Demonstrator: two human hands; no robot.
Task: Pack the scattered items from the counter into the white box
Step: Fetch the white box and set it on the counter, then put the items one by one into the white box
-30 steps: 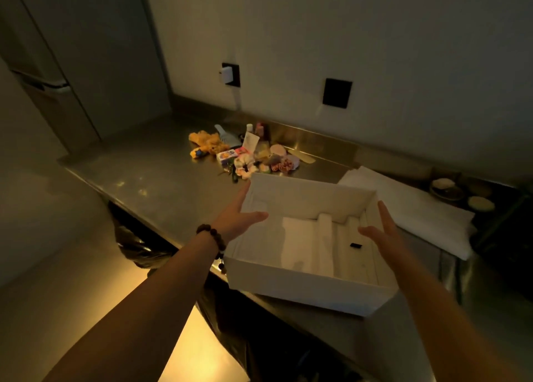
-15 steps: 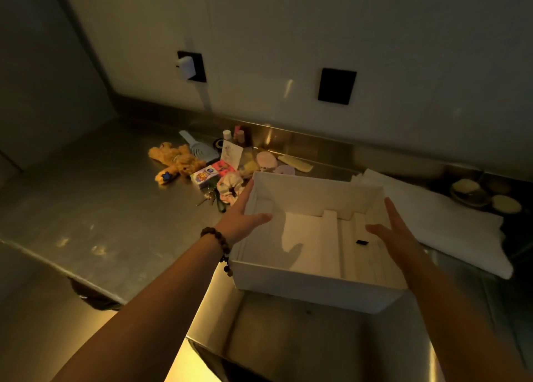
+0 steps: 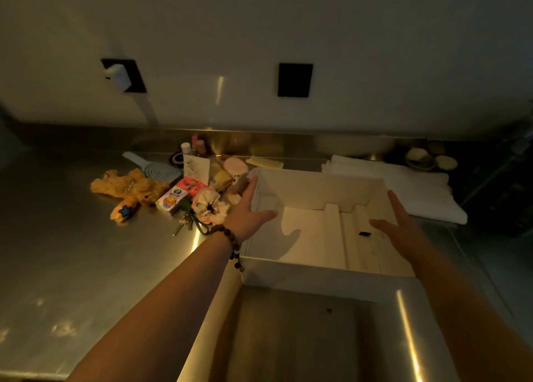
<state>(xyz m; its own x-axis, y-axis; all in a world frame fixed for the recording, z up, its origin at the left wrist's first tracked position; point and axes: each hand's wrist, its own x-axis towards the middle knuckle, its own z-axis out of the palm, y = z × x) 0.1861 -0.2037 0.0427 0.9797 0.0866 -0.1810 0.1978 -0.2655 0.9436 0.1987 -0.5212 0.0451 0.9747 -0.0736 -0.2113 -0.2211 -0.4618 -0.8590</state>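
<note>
The white box point(image 3: 317, 277) stands open on the steel counter, with white dividers and a small black piece point(image 3: 364, 233) inside. My left hand point(image 3: 248, 214) clasps its left wall, thumb inside and fingers outside. My right hand point(image 3: 401, 226) holds the right wall the same way. Scattered items lie just left of the box: an orange plush toy point(image 3: 132, 191), a floral scrunchie point(image 3: 209, 205), a small colourful carton point(image 3: 173, 200), a grey brush point(image 3: 158, 171), a white card point(image 3: 196, 166), keys point(image 3: 184, 223) and small bottles point(image 3: 191, 148).
A folded white towel point(image 3: 403, 185) lies right of the box, with small bowls point(image 3: 429, 159) behind it. A steel sink basin point(image 3: 302, 338) drops away directly in front of the box. The wall and two black sockets are close behind.
Both hands have stayed on the box's sides while it shifted farther in toward the wall and the items. My view has swung closer and more downward.
</note>
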